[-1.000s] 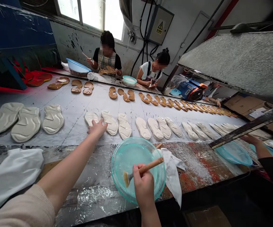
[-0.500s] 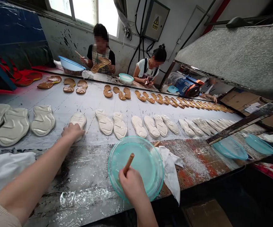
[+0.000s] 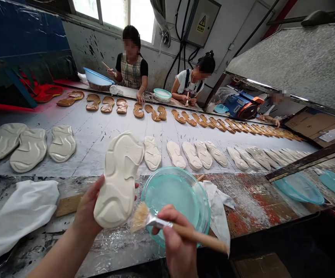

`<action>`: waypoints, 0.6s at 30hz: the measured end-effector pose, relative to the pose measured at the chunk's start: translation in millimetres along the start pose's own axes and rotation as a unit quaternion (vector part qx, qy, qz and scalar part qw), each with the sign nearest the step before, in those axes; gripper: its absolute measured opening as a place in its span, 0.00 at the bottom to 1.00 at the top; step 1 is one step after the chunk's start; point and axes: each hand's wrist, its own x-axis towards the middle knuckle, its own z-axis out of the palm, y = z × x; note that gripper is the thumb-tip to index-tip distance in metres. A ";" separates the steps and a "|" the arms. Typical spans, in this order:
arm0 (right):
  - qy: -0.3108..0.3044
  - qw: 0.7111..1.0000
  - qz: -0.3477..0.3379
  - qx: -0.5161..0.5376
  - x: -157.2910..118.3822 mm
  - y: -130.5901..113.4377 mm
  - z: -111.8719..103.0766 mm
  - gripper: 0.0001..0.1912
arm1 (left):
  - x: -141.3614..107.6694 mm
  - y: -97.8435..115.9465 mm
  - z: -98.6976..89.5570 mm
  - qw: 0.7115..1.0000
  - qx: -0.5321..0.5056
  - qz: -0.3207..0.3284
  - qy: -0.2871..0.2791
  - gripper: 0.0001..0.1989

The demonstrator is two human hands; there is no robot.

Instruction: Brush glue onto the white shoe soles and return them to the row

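Observation:
A cream shoe sole [image 3: 119, 181] is held up off the table in my left hand [image 3: 89, 208], its patterned face toward me. My right hand [image 3: 176, 235] grips a wooden-handled brush [image 3: 196, 233]. The brush's pale bristles are close to the sole's lower right edge; whether they touch is unclear. Behind my right hand stands a teal bowl [image 3: 173, 175] of pale liquid. More cream soles [image 3: 62, 143] lie in a row on the white belt [image 3: 97, 129].
White cloths lie at the left [image 3: 19, 216] and right of the bowl. A row of brown soles [image 3: 107, 105] runs along the belt's far side, where people work. A slanted metal bar [image 3: 306, 164] crosses at the right.
My left hand has left one sole on the belt and lifted a sole nearer. My right hand has brought the brush out of the bowl. A person opposite has set a brown sole down.

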 end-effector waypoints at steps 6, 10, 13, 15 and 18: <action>0.124 0.939 -0.308 -0.091 -15.6 -26.5 52.2 0.12 | -25.4 -7.6 15.0 0.991 -0.021 -0.081 -0.102 0.34; 0.172 0.938 -0.285 -0.098 -7.9 -43.0 54.6 0.10 | -37.4 -5.0 12.5 0.990 -0.034 -0.056 -0.126 0.27; 0.177 0.927 -0.314 -0.103 -7.0 -52.0 51.9 0.12 | -44.2 -2.8 8.6 0.987 -0.066 -0.067 -0.129 0.27; 0.167 0.915 -0.342 -0.134 -9.5 -54.5 46.8 0.11 | -47.6 -1.3 8.7 0.983 -0.092 -0.075 -0.140 0.30; 0.062 0.890 -0.400 -0.209 -14.0 -52.9 31.6 0.07 | -51.0 2.4 13.9 0.980 -0.108 -0.060 -0.155 0.32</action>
